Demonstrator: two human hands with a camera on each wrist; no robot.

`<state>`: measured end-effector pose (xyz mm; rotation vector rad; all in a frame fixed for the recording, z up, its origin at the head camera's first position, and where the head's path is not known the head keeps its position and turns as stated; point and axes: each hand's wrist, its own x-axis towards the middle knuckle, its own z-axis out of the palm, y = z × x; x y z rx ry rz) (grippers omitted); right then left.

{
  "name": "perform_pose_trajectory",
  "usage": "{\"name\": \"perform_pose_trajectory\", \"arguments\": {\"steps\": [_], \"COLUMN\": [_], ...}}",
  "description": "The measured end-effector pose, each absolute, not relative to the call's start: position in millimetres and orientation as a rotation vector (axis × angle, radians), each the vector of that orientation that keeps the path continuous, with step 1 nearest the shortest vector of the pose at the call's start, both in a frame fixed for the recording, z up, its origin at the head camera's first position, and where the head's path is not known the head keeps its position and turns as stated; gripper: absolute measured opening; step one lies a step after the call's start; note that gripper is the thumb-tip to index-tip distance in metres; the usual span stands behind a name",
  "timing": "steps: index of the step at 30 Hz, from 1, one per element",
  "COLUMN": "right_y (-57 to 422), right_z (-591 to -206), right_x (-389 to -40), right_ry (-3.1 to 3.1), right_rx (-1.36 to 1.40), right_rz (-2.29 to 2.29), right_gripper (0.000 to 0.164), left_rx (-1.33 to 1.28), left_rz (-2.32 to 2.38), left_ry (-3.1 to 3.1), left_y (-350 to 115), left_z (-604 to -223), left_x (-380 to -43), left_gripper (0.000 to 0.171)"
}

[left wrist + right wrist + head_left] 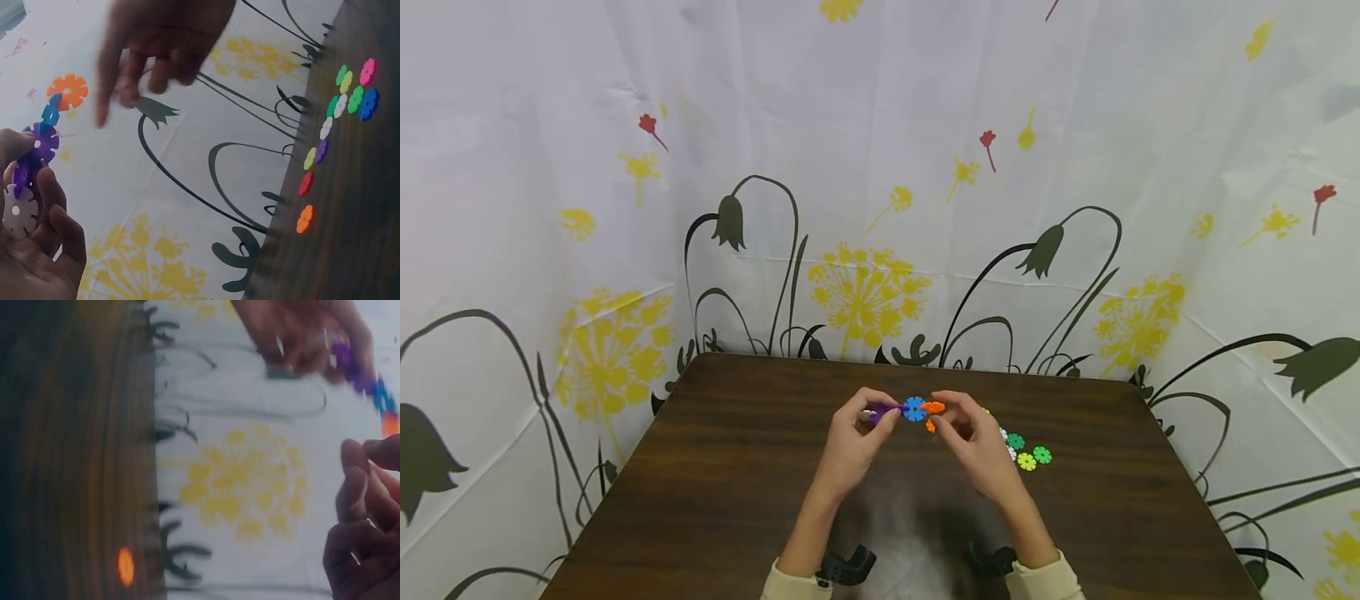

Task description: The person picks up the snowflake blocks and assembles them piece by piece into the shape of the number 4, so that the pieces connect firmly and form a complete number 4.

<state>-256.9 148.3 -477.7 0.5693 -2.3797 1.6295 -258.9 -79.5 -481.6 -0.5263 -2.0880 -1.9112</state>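
Note:
My left hand [847, 442] pinches a chain of notched plastic discs joined edge to edge. In the left wrist view a white disc [20, 211] sits low among the fingers, followed by purple discs [45, 144], a blue disc [50, 114] and an orange disc [67, 92] at the free end. My right hand [983, 446] is beside that orange end, its thumb and index finger bent toward it. A gap shows between the right fingertips [102, 117] and the orange disc in the left wrist view, and nothing shows in that hand.
Loose discs lie on the dark wooden table [737, 467], several by the right hand, among them a green disc [1042, 455] and a yellow disc [1027, 462]. A loose orange disc [305, 219] lies nearest the hands. Behind the table hangs a flower-printed curtain [880, 167].

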Motion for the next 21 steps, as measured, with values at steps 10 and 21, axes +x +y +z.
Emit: {"name": "perform_pose_trajectory", "arguments": {"steps": [10,21], "right_y": [214.6,225.7], "right_z": [-522.4,-558.7], "right_x": [-265.0,-257.7], "right_ry": [-3.015,-3.233], "right_rx": [0.193,0.104], "right_rz": [1.201,0.942], "right_gripper": [0.026,0.033], "left_rx": [-0.592,-0.694], "left_rz": [-1.858,-1.719], "left_ry": [-2.069,-2.027], "left_y": [-82.2,-88.3], "left_z": [-478.2,-468.6], "left_x": [-263.0,-256.3], "left_gripper": [0.007,0.02]}}
